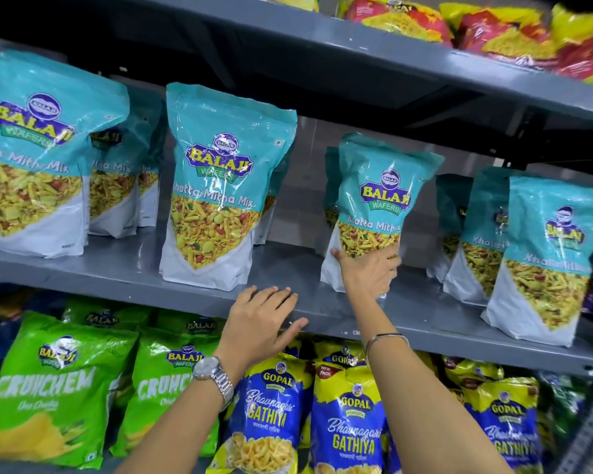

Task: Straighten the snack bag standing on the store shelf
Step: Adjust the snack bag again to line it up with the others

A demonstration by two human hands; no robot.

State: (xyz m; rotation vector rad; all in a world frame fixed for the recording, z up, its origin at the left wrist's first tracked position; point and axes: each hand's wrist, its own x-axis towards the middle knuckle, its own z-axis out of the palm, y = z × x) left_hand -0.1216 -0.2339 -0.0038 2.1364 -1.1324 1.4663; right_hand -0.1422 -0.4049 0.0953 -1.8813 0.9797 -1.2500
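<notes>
The grey metal shelf [124, 268] is the landmark here: on its middle board, right of centre, stands the teal Balaji Khatta Mitha Mix bag [377, 196] that is being straightened, its top leaning toward the right and its white base close to the board's front edge. The right hand [367, 271] is pressed against the lower front of that bag, fingers spread and curled around its bottom corner with the thumb out on the left side; it looks like a loose cupping hold rather than a firm pinch, though the fingertips are partly hidden against the pack. The left hand [264, 319] lies flat on the board's front lip, left of the bag, fingers extended and holding nothing, seemingly for support. Another Khatta Mitha Mix bag [220, 186] stands upright further left along the board, a fair guide for the wanted pose. The straightening step appears to be under way. The next move likely calls for turning the base square to the lip and easing the top back upright without crushing the contents.
</notes>
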